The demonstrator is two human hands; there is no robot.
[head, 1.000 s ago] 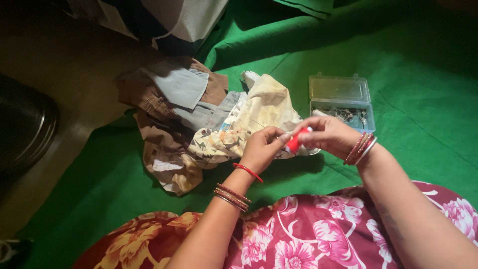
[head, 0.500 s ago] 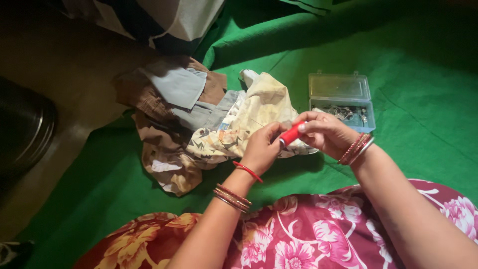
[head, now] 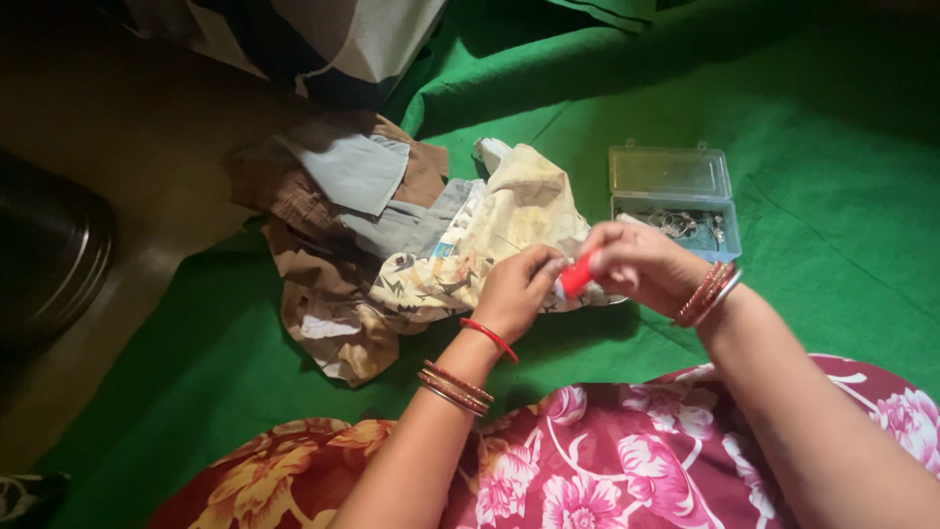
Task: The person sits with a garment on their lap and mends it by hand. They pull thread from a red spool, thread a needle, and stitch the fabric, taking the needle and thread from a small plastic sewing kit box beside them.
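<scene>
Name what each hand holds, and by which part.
The right hand grips a red spool around its far end. The left hand pinches at its near end; what it holds cannot be told.

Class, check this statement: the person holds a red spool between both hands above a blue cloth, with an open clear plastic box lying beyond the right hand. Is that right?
Not quite. The cloth spread on the floor is green, not blue, as the head view shows. The rest stands: the red spool sits between the left hand and right hand, and the open clear plastic box lies beyond the right hand.
</scene>
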